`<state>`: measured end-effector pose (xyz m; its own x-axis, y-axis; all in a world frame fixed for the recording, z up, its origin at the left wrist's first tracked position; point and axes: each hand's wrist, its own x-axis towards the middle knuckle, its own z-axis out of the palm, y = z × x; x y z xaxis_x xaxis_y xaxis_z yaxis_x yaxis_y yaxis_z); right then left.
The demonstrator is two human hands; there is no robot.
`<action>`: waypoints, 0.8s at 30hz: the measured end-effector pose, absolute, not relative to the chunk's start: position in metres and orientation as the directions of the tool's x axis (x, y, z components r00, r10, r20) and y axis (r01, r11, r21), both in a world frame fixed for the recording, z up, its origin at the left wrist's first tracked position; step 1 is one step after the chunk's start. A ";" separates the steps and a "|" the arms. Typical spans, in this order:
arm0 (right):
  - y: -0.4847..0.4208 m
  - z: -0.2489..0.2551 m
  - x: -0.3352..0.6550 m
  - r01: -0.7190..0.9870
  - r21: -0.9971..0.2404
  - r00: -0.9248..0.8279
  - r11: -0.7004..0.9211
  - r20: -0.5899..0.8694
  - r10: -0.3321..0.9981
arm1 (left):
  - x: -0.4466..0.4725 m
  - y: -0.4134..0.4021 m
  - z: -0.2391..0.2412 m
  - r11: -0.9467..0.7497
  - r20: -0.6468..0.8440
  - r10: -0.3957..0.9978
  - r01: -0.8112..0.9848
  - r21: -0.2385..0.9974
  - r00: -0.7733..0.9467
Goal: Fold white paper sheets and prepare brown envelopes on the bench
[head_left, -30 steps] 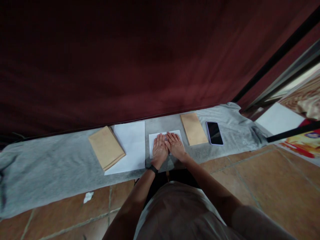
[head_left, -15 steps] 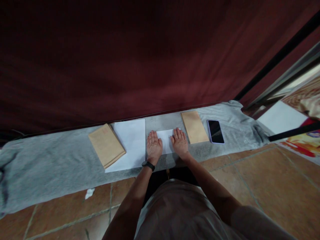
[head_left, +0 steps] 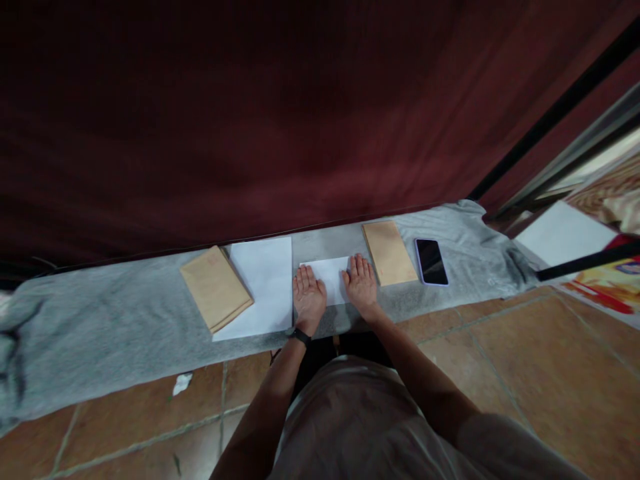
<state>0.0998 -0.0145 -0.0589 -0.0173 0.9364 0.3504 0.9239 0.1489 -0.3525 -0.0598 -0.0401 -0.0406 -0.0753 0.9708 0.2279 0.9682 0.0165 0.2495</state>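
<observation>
A folded white sheet of paper (head_left: 331, 278) lies on a grey cloth (head_left: 125, 333) spread along the floor by a dark red curtain. My left hand (head_left: 309, 297) rests flat on the sheet's left end, fingers stretched out, with a black band on the wrist. Flat on the right end lies my right hand (head_left: 361, 283), fingers also spread. A strip of the paper shows between the two hands.
A stack of white sheets (head_left: 263, 283) lies left of my hands, with a pile of brown envelopes (head_left: 216, 287) partly over it. Right of my hands lie a brown envelope (head_left: 389, 252) and a dark phone (head_left: 431, 261). Terracotta floor tiles (head_left: 525, 360) run along the cloth's near edge.
My hands, together over the middle of the folded sheet a second ago, have slid apart to its left and right ends and now stay there.
</observation>
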 end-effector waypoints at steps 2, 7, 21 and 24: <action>-0.014 -0.060 0.100 0.927 -0.346 -0.021 0.148 0.347 0.938 | -0.056 -0.050 -0.039 -0.053 0.237 0.971 0.968 0.245 -0.007; -0.013 -0.053 0.102 0.926 -0.344 -0.035 0.155 0.329 0.944 | -0.045 -0.073 -0.039 -0.205 0.188 0.969 0.948 0.245 0.161; -0.100 -0.036 0.105 0.834 -0.350 -0.389 0.426 0.176 0.905 | -0.036 -0.112 -0.034 -0.287 0.067 0.958 0.945 0.157 0.280; -0.104 -0.036 0.113 0.839 -0.326 -0.398 0.436 0.180 0.900 | -0.035 -0.119 -0.033 -0.261 0.059 0.965 0.955 0.142 0.255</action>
<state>0.1130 -0.1043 -0.0359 -0.3980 0.8996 0.1795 0.8389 0.4361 -0.3257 -0.0353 -0.1193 -0.0331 0.2546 0.9652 0.0591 0.9550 -0.2605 0.1416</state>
